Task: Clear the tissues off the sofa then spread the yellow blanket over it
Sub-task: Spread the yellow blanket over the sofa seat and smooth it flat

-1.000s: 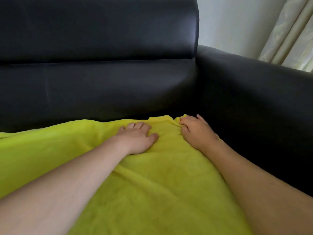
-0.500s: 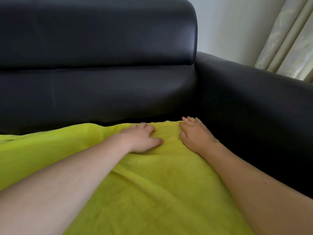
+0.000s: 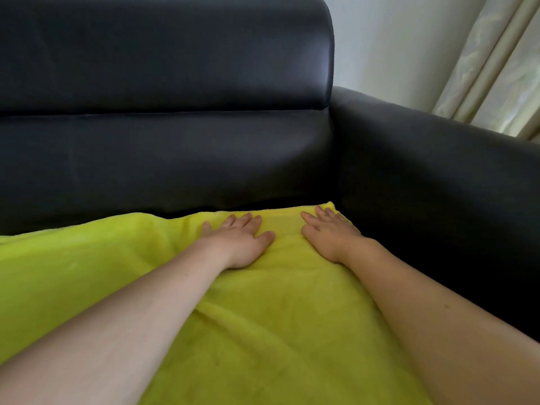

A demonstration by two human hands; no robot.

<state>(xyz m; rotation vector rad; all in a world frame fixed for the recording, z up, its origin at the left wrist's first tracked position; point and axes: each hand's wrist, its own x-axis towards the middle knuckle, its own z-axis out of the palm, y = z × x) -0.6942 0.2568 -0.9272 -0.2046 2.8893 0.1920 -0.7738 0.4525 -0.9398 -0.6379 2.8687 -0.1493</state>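
The yellow blanket (image 3: 280, 317) lies spread over the seat of the black leather sofa (image 3: 175, 159), its far edge running along the foot of the backrest. My left hand (image 3: 239, 241) lies flat on the blanket near that far edge, fingers straight. My right hand (image 3: 330, 235) presses flat on the blanket's far right corner, beside the sofa's armrest (image 3: 438, 176). No tissues are in view.
The armrest rises close on the right of my right hand. Behind it stand a pale wall (image 3: 394, 45) and a light curtain (image 3: 502, 77). A few folds run through the blanket in front of my hands.
Both hands uncurled from gripping the blanket's far edge and now lie flat on it. The right corner has moved out toward the armrest.
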